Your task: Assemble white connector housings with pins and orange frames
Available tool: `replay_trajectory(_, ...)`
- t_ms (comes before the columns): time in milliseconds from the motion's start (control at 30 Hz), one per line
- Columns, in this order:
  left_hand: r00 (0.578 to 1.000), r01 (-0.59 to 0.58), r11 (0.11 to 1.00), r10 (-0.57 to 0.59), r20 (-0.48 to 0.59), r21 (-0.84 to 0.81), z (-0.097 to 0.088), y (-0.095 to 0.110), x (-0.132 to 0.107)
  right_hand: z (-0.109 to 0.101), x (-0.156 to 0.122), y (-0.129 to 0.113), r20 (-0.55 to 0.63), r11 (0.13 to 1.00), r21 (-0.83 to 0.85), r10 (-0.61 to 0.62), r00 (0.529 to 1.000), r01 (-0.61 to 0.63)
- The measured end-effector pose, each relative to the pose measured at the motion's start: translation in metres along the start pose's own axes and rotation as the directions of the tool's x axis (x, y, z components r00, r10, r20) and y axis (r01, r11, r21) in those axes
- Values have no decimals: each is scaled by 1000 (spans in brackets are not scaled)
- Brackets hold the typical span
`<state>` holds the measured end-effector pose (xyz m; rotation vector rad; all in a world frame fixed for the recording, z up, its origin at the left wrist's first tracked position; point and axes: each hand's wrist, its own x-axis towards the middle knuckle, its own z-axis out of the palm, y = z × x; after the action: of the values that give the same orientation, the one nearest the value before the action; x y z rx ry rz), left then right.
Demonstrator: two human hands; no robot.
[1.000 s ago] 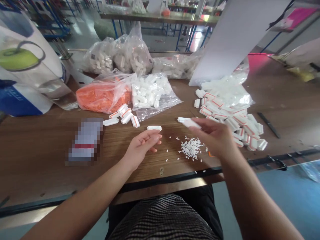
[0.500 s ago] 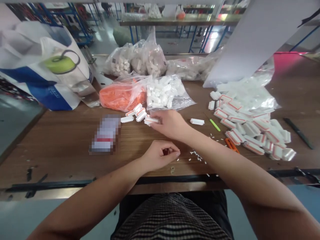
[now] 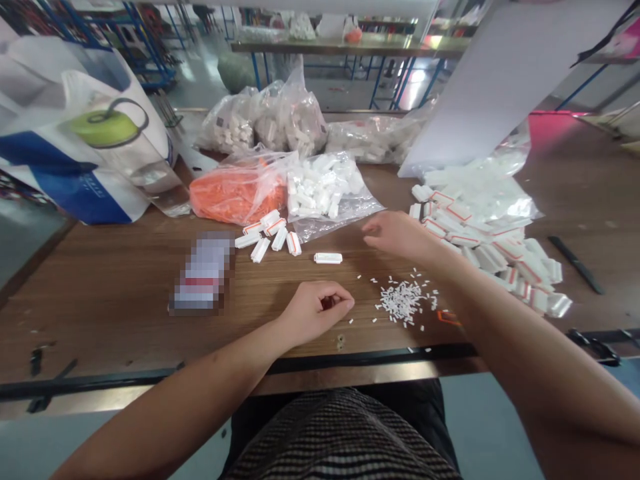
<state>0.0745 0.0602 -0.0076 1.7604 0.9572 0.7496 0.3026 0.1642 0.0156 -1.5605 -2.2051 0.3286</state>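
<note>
My left hand (image 3: pixel 320 308) rests on the table, thumb and forefinger pinched together. Anything between those fingertips is too small to make out. My right hand (image 3: pixel 395 233) is farther forward and to the right, its fingers slightly apart with nothing visible in them. A single white plastic piece (image 3: pixel 328 258) lies between and ahead of my hands. Beyond it to the left is a small group of white pieces (image 3: pixel 279 238), some with orange edges. Many tiny white pegs (image 3: pixel 401 300) are heaped to the right of my left hand, below my right wrist.
Right of my right arm is a big pile of white pieces (image 3: pixel 493 250), with a black tool (image 3: pixel 575 263) beside it. An orange cutter (image 3: pixel 449 318) shows partly under my forearm. Behind are bags of orange parts (image 3: pixel 235 193) and white parts (image 3: pixel 325 183). A blurred-out object (image 3: pixel 203 272) lies left.
My right hand has left the group of white pieces and moved right, uncovering the peg heap. The green-handled tool is now out of sight. My left hand keeps its pinch.
</note>
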Motion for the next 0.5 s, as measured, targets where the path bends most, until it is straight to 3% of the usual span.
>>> replay_trajectory(100, 999, -21, 999, 22, -37, 34, -1, 1, 1, -9, -20, 43, 51, 978, -205, 45, 998, -33)
replay_trajectory(200, 997, -21, 999, 24, -76, 45, -2, -1, 3, -11, -34, 50, 71, 973, -227, 47, 996, -30)
replay_trajectory(367, 977, 32, 998, -41, -208, -46, -1, -6, 5, -17, -54, 5, 49, 975, -213, 74, 996, -62)
replay_trajectory(433, 967, 81, 986, -112, -227, -144, -2, -6, 6, -19, -67, -20, 13, 988, -147, -54, 998, 56)
replay_trajectory(500, 973, 105, 969, -146, -181, -222, -2, -5, 6, -17, -82, -41, -24, 972, -107, -215, 976, 211)
